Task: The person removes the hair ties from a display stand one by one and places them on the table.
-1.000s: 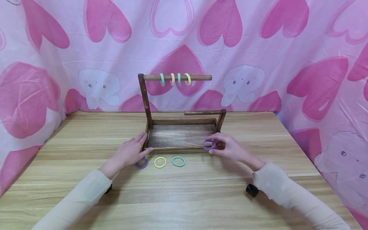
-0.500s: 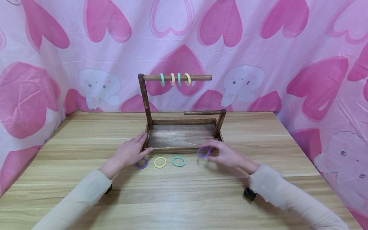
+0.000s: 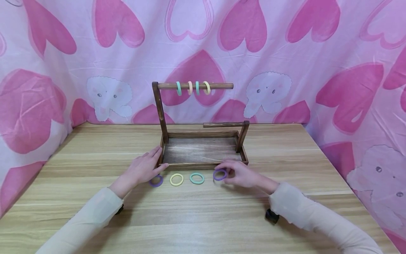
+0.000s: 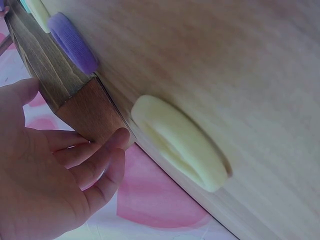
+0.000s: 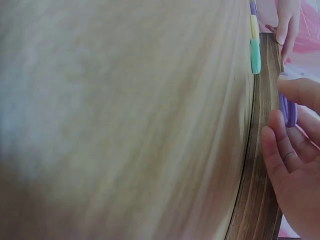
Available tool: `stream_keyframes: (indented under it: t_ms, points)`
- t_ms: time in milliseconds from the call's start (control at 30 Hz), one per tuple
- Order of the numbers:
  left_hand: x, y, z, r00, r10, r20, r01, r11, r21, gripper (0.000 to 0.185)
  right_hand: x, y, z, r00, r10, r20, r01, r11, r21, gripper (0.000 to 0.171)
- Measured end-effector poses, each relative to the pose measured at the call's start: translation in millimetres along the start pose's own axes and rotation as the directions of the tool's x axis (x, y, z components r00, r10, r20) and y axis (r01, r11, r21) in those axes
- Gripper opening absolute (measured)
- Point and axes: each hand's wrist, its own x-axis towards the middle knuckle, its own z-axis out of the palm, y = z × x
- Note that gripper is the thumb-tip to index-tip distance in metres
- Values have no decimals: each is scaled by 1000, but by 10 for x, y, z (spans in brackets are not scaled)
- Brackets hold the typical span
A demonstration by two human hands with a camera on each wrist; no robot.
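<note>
My right hand (image 3: pixel 239 173) pinches a purple hair tie (image 3: pixel 214 176) between thumb and fingers, just in front of the wooden stand's tray (image 3: pixel 203 166). In the right wrist view that hair tie (image 5: pixel 291 114) sits at the fingertips. My left hand (image 3: pixel 142 170) rests against the tray's left end with its fingers extended. Along the tray's front lie a purple hair tie (image 3: pixel 156 186), partly hidden by the left hand, a yellow one (image 3: pixel 176 185) and a green one (image 3: pixel 197 183). Another yellow hair tie (image 4: pixel 150 111) appears near the left hand in the left wrist view.
From the stand's tall left post (image 3: pixel 161 113) an upper bar (image 3: pixel 222 86) runs right, carrying several pastel hair ties (image 3: pixel 207 92). A shorter lower bar (image 3: pixel 222 124) extends left from the right post (image 3: pixel 243 135). A pink heart-patterned cloth (image 3: pixel 279 53) hangs behind the table (image 3: pixel 196 218).
With the purple hair tie in its fingers, my right hand has moved left and toward me, from the tray's right front corner to beside the green hair tie. The left hand stays put.
</note>
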Motion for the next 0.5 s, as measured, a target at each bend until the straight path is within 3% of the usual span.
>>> stream_keyframes:
  t_ms: [500]
  points:
    - [-2,5,0,1000,-5,0,5,1000,-1,70,42,-10,59,998,36,51,-35,999,-14,40]
